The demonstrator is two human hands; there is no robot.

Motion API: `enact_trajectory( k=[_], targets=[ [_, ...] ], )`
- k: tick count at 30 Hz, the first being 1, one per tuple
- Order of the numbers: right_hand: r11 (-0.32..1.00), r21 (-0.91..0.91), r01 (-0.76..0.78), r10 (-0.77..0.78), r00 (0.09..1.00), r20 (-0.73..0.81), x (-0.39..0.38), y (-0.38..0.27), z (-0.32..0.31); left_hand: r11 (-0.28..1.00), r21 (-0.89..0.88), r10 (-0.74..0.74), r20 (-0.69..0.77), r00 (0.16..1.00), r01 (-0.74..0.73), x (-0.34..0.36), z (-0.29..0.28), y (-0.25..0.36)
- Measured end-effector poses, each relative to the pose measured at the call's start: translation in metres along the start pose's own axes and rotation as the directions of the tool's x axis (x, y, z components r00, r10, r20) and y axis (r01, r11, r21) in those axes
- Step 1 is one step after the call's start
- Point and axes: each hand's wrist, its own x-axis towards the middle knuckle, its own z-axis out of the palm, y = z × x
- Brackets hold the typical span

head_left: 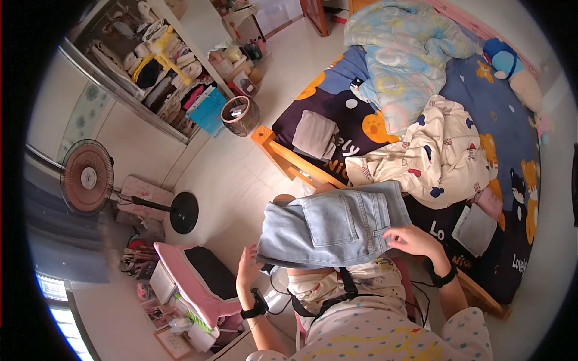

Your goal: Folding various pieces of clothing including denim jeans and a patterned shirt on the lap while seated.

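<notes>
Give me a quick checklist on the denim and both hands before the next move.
1. Denim garment supported: ok, it lies across the lap.
2. Right hand at the denim: ok, fingertips over its right side; how firm the grip is, I cannot tell.
3. Left hand holding the denim: cannot tell; it is at the left edge, but contact is unclear.
4. Denim's underside smooth: cannot tell, it is hidden.
5. Cream patterned cloth flat: not ok, it lies rumpled on the bed.
6. Grey folded cloth apart from the denim: ok.
</notes>
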Motion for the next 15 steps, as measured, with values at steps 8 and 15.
enact_trajectory(
  k=[8,15],
  targets=[
    [0.954,0.248,-0.167,0.226,0.946,-0.234,0.025,0.043,0.022,0.939,0.283,0.188,0.058,0.980,-0.197,-0.009,0.018,0.049],
    [0.879,0.419,-0.228,0.380,0.865,-0.327,0.044,0.071,0.048,0.901,0.343,0.298,-0.049,0.953,-0.265,0.003,0.037,0.057]
  ],
)
